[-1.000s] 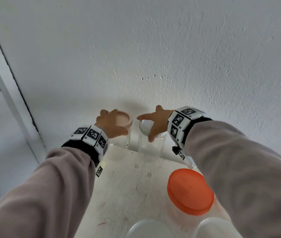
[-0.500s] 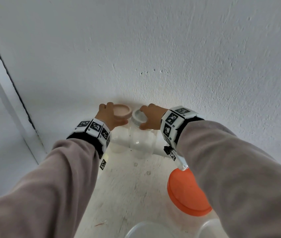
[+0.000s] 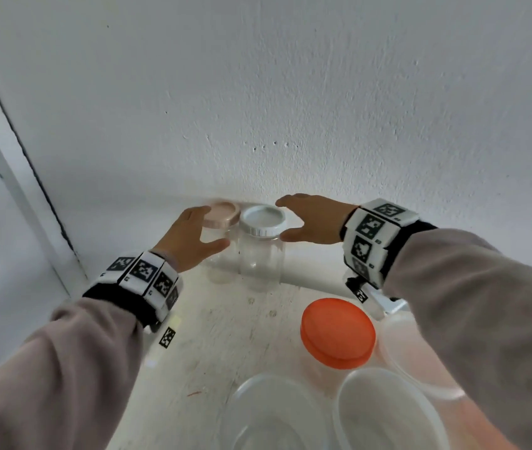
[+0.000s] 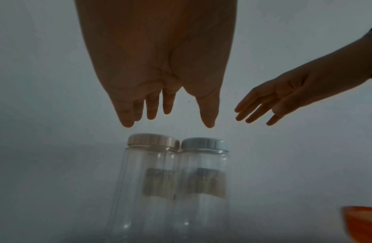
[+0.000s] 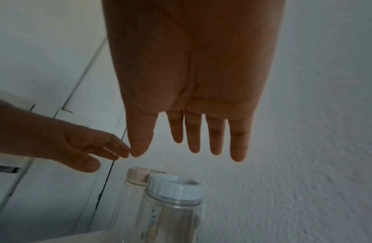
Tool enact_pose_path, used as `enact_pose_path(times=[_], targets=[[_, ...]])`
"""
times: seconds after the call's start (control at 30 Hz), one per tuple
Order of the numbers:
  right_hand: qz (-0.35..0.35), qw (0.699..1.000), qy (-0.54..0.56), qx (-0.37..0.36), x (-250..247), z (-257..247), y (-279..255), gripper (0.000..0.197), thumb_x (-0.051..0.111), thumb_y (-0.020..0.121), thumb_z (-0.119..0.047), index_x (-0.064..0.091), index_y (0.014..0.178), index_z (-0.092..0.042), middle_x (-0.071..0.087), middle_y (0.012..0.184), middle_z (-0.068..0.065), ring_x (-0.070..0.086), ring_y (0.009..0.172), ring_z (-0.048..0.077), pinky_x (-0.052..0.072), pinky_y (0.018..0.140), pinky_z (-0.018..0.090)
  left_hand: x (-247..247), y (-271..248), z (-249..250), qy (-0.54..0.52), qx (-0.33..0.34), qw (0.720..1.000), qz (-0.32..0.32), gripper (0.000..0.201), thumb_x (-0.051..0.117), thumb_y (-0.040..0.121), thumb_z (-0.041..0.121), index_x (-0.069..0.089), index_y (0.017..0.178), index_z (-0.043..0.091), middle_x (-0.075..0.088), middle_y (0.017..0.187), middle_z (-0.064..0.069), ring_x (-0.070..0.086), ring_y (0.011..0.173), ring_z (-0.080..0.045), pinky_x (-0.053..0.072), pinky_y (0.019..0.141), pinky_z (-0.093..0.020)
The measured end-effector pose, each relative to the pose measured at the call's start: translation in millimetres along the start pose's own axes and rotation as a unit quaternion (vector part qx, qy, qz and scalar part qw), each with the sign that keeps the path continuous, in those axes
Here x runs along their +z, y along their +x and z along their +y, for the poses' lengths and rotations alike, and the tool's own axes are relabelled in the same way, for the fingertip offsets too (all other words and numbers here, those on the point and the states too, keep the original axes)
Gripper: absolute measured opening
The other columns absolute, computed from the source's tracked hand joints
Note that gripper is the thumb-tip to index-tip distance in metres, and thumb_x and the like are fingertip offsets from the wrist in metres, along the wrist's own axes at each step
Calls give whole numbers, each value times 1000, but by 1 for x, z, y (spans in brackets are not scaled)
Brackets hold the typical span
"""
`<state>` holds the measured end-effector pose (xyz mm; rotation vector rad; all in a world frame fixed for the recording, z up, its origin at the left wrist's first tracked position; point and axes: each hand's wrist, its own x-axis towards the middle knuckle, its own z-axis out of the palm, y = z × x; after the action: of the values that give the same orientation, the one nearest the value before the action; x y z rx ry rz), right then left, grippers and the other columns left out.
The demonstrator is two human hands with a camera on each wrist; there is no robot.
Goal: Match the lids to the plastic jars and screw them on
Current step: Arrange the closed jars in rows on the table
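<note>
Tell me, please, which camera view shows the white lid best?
The head view: the white lid is sharp there, seen from above with its whole round top and rim, on its clear jar. The right wrist view shows it close but slightly blurred, from the side. The left wrist view shows only its dim side edge.

The two far jars [image 3: 259, 254] are showing clear, glossy plastic walls with matt paper-like labels [image 4: 210, 182]. The white lid [image 3: 262, 219] and the pink lid [image 3: 222, 214] are looking like smooth plastic with ribbed edges. The orange lid [image 3: 337, 332] is showing a smooth, slightly satin plastic. The table [image 3: 225, 326] is looking matt, scuffed white. The wall [image 3: 290, 92] is showing rough, matt plaster. The sleeves [image 3: 63, 368] are looking like soft matt cloth.
</note>
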<state>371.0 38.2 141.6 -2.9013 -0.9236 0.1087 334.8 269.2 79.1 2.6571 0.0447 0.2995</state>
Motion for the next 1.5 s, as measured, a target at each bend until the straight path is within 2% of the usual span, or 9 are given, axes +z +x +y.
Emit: enact_pose_path(times=[0.33, 0.47, 0.67, 0.83, 0.97, 1.17, 1.3, 1.4, 1.5], targets=[[-77, 996, 45, 11, 16, 9, -123, 60, 55, 91, -49, 34, 143, -26, 44, 141, -5, 44, 125, 14, 34, 105, 29, -2, -126, 53, -51, 97, 981, -160, 71, 58, 75, 61, 40, 138, 33, 43, 139, 16, 43, 117, 3, 36, 103, -20], [-143, 988, 47, 18, 50, 5, -162, 73, 58, 84, -61, 31, 145, -30, 38, 147, -9, 40, 130, 13, 33, 108, 32, 10, -167, 66, -30, 112, 960, -253, 97, 54, 61, 76, 24, 144, 36, 26, 146, 21, 29, 125, 7, 23, 107, -15], [-217, 975, 21, 43, 73, 0, -194, 114, 65, 63, -76, 6, 151, -33, 20, 154, -7, 23, 140, 17, 27, 113, 43, 25, -195, 69, 27, 94, 949, -301, 119, 71, 62, 67, -1, 150, 31, -1, 153, 19, 5, 141, -1, 13, 116, -23], [-213, 977, -22, 16, 73, -10, -206, 121, 75, 66, -62, -2, 152, -26, 10, 156, -2, 9, 145, 23, 14, 116, 41, 25, -200, 68, 34, 99, 953, -284, 113, 76, 63, 60, 9, 149, 27, 16, 148, 17, 23, 133, -2, 22, 111, -19], [-177, 984, 17, 1, 53, -14, -210, 113, 74, 67, -61, 6, 151, -28, 18, 152, -4, 18, 140, 19, 24, 114, 39, 9, -186, 63, 45, 65, 965, -250, 116, 77, 58, 64, 13, 148, 30, 21, 149, 15, 23, 134, -5, 20, 113, -22], [-15, 991, 130, 23, -22, 8, -200, 115, 81, 59, -59, 15, 150, -34, 30, 140, -9, 34, 128, 13, 34, 108, 35, -30, -133, 79, 41, 52, 994, -86, 106, 78, 52, 63, 34, 142, 27, 41, 143, 3, 36, 128, -17, 30, 101, -25], [77, 991, 83, 77, -46, 36, -172, 118, 81, 60, -56, 10, 151, -28, 26, 143, -3, 27, 132, 20, 36, 106, 42, -34, -91, 103, -14, 95, 995, -19, 88, 82, 55, 54, 40, 132, 47, 45, 139, 4, 41, 127, -19, 41, 99, -38], [90, 989, 26, 117, -42, 55, -149, 119, 83, 61, -51, 11, 149, -18, 26, 141, 1, 27, 131, 24, 39, 102, 44, -16, -59, 115, -7, 71, 997, 0, 99, 84, 57, 50, 37, 140, 23, 42, 142, 1, 39, 129, -20, 34, 106, -36], [68, 987, -14, 146, -28, 71, -128, 113, 86, 58, -47, 19, 144, -13, 28, 137, 2, 31, 126, 23, 43, 97, 43, 8, -36, 124, -11, 74, 997, -2, 100, 84, 61, 43, 31, 142, 17, 36, 145, -1, 34, 131, -20, 30, 107, -33]])
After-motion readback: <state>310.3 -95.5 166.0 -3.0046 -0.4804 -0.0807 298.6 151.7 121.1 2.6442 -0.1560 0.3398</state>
